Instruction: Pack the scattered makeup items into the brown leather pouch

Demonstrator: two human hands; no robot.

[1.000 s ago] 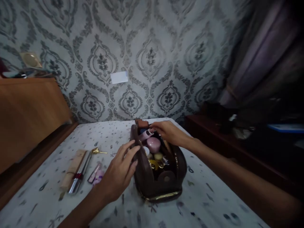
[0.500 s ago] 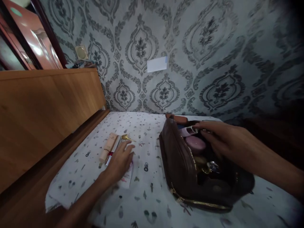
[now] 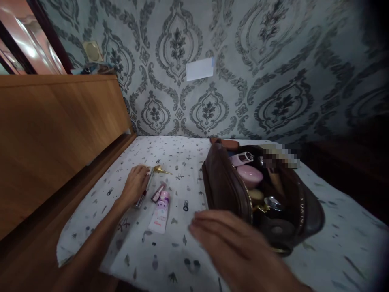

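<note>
My left hand (image 3: 135, 182) is closed over the spot where the beige cosmetic tube lay; the hand hides nearly all of it. Partly showing beside its fingers is a slim silver tube (image 3: 141, 198). A gold clip-like piece (image 3: 158, 168) with a thin spike lies just beyond. Right of this hand are a small pink lip gloss tube (image 3: 158, 192) and a white-and-purple squeeze tube (image 3: 160, 213). My right hand (image 3: 227, 239), blurred, is open and holds nothing, its fingers stretched leftward in front of the dark brown bag (image 3: 223, 184).
The unzipped bag holds a pink oval case (image 3: 249, 176), a pale pink bottle (image 3: 241, 158), a shiny silver item (image 3: 272, 203) and a brush-like item (image 3: 276, 181). A brown case (image 3: 225, 143) lies behind it. A wooden panel (image 3: 60, 117) borders the left; a patterned wall stands behind.
My right hand has left the inside of the bag and come toward me and leftward. My left hand has shifted left over the beige tube, uncovering the lip gloss and squeeze tube.
</note>
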